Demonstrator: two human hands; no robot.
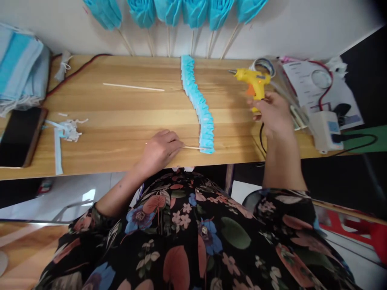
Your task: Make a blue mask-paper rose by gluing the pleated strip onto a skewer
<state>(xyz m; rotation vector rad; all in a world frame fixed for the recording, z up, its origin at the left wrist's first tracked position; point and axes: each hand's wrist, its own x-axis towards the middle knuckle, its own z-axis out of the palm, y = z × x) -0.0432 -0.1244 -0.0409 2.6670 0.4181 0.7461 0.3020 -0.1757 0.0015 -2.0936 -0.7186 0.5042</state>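
My left hand (163, 149) is closed round a thin wooden stick (191, 148) near the table's front edge. The stick's tip lies across the near end of a pleated light-blue strip (198, 100), which runs in a curve toward the wall. At the right, my right hand (270, 112) grips a yellow glue gun (254, 82) by its handle, with the nozzle pointing left and held off the strip. A second thin stick (133, 87) lies on the table at the back left.
Several blue paper flowers (195, 12) on sticks stand along the wall. At left are folded blue-white fabric (21, 64), a phone (19, 137) and paper scraps (68, 129). A tape roll (266, 64), a printed sheet (305, 80) and a power strip (326, 131) with cables lie right.
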